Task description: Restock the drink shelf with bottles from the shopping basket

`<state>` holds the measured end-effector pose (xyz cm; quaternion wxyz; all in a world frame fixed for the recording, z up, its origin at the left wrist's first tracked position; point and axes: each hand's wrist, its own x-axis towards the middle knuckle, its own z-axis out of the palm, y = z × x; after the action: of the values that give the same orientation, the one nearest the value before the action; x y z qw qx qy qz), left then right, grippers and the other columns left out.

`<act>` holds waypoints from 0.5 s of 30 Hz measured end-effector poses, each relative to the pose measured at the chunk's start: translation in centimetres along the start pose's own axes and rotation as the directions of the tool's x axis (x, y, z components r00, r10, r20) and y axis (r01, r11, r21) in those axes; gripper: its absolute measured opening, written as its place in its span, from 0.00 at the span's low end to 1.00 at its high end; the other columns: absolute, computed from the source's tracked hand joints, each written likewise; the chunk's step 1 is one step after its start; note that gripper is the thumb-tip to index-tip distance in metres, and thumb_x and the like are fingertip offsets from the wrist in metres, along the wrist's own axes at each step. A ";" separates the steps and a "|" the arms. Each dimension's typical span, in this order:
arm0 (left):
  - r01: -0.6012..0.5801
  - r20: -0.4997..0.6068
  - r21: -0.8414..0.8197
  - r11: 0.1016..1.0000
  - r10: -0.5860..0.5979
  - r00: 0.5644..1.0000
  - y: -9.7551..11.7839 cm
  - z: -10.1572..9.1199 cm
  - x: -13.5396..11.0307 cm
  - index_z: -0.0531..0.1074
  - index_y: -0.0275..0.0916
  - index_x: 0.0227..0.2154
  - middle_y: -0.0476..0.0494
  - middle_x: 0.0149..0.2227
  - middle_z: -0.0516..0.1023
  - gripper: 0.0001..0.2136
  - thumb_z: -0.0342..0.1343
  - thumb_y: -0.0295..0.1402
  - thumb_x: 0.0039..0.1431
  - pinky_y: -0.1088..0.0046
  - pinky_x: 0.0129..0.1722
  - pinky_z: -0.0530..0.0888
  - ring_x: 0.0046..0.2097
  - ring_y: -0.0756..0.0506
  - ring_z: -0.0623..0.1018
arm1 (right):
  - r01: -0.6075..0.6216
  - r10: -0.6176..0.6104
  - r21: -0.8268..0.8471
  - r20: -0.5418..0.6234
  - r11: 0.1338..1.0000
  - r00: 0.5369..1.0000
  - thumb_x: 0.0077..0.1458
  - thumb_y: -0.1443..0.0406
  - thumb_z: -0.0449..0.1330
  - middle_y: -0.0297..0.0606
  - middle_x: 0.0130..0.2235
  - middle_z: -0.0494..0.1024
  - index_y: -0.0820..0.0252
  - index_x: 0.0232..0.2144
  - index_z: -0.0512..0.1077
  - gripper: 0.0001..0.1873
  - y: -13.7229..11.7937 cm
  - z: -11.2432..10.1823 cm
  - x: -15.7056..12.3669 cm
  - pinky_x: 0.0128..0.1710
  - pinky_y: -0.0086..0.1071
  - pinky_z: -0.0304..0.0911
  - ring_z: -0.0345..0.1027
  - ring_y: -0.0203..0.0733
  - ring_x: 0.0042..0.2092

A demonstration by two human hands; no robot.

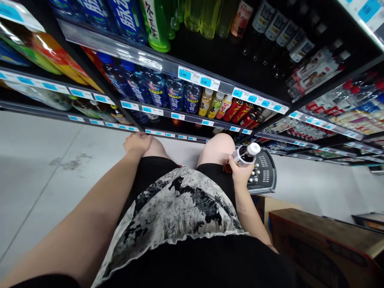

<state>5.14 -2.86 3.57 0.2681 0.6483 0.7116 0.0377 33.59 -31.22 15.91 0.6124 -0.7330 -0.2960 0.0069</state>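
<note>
My right hand [241, 173] is wrapped around a drink bottle [243, 155] with a white cap, a pale label and dark liquid. The bottle leans over my right knee, its cap pointing away to the right. Just beyond it, a grey shopping basket [270, 170] stands on the floor, with several small white-capped bottles [254, 176] in it. My left hand [136, 143] lies over my left knee with nothing in it. Part of the basket is hidden behind my right hand and the bottle.
Drink shelves [162, 64] run across in front of me, with price tags along their edges. Blue-labelled bottles [156, 90] and small juice bottles [206, 102] fill a lower shelf. Cardboard boxes [324, 240] stand close at my right. Pale tiled floor [36, 168] lies to the left.
</note>
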 end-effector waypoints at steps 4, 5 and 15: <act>-0.003 0.004 0.003 1.000 0.003 1.000 0.1 0.0 -0.1 0.74 0.40 0.61 0.32 0.63 0.73 0.25 0.52 0.47 0.67 0.46 0.62 0.68 0.61 0.32 0.72 | -0.036 0.043 -0.080 0.082 0.996 0.996 0.39 0.53 0.77 0.45 0.47 0.80 0.62 0.52 0.68 0.41 1.0 -0.1 0.3 0.53 0.44 0.73 0.77 0.47 0.45; -0.004 0.005 0.005 1.000 0.004 1.000 0.1 0.0 -0.1 0.74 0.40 0.61 0.32 0.63 0.73 0.25 0.52 0.47 0.67 0.46 0.62 0.68 0.61 0.32 0.72 | -0.032 0.039 -0.078 0.093 0.996 0.995 0.39 0.53 0.77 0.44 0.47 0.80 0.62 0.52 0.68 0.42 1.0 -0.2 0.2 0.53 0.43 0.73 0.77 0.47 0.45; -0.008 0.014 0.008 1.000 0.008 1.000 0.2 -0.4 -0.2 0.74 0.38 0.61 0.29 0.63 0.72 0.26 0.51 0.45 0.67 0.46 0.62 0.67 0.62 0.29 0.70 | -0.024 0.027 -0.084 0.040 0.996 0.999 0.41 0.54 0.75 0.43 0.44 0.79 0.60 0.49 0.68 0.35 2.8 1.4 -0.2 0.50 0.40 0.71 0.76 0.47 0.44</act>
<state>5.11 -2.91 4.09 0.2702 0.6524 0.7074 0.0313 34.10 -30.28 12.91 0.5749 -0.7613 -0.2992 0.0174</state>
